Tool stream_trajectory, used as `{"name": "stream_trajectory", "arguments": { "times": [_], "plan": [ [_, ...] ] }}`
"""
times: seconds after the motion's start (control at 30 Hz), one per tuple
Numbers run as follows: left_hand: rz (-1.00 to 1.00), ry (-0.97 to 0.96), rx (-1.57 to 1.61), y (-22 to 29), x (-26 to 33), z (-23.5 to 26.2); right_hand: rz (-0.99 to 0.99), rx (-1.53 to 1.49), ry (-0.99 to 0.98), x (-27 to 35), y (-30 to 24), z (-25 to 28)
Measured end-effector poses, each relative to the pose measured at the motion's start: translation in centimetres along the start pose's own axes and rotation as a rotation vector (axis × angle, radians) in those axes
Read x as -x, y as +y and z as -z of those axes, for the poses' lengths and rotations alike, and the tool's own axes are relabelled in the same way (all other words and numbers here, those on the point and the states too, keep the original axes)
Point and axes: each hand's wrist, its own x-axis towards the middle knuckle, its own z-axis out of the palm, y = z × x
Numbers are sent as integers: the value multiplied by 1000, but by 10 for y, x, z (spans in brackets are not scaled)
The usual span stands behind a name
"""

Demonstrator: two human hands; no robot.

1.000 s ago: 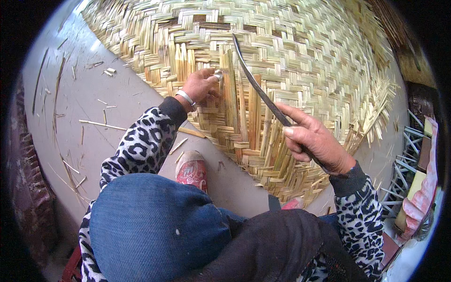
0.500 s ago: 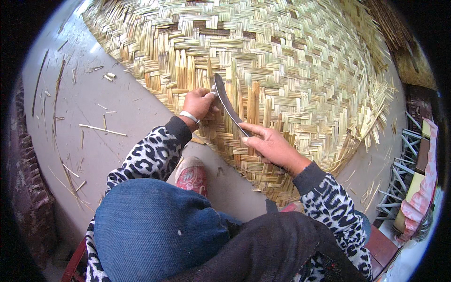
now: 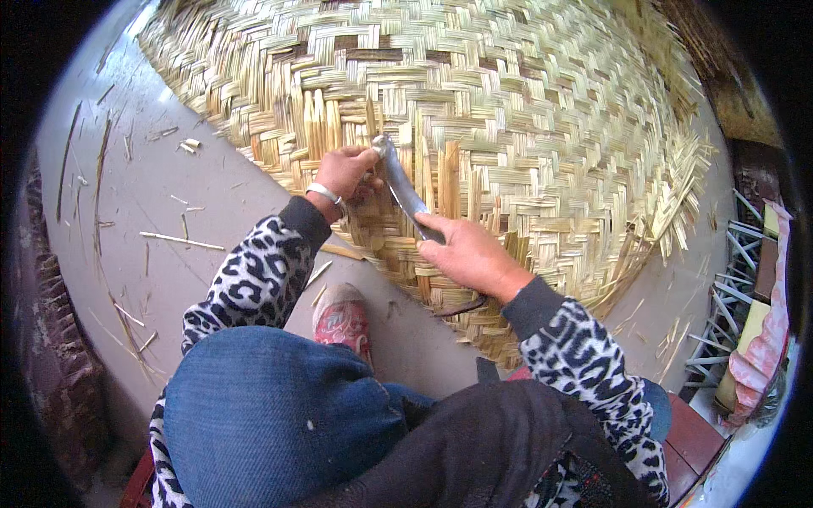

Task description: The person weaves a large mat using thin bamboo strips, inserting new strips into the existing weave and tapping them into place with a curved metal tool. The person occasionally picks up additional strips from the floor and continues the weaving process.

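Note:
A curved knife [image 3: 403, 188] lies in my right hand [image 3: 470, 254], whose fingers are wrapped round its lower part. Its broad blade runs up and left across the mat, the tip beside my left thumb. A dark curved end shows below the right wrist. My left hand [image 3: 345, 173], with a pale band at the wrist, is closed in a pinch at an upright brown reed strip [image 3: 370, 117]; the fingers hide the strip's lower part. Both hands are over the near left edge of a large woven reed mat [image 3: 525, 127]. Several loose strip ends [image 3: 451, 182] stick up around the blade.
Grey floor [image 3: 161, 279] with scattered reed scraps [image 3: 182, 241] spreads at the left. My shoe [image 3: 341, 320] stands just short of the mat's edge. At the right is a metal rack [image 3: 724, 313] with a pink cloth [image 3: 758, 360]. Dark ruffled fabric [image 3: 59, 347] hangs at far left.
The blade has turned, so its face shows broader and brighter. Both hands have shifted slightly left and up in view. The dark curved end below my right wrist has come into sight.

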Motion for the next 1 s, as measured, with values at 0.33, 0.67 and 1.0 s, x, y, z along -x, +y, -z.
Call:
{"name": "stream_trajectory", "arguments": {
  "times": [0.33, 0.67, 1.0],
  "plan": [
    [30, 33, -12, 8, 1, -4, -105, 170, 103, -19, -8, -26],
    [242, 49, 133, 8, 2, -11, -116, 246, 122, -27, -3, -26],
    [-296, 159, -962, 8, -8, 2, -79, 356, 133, -27, -3, -28]
  ]
}}
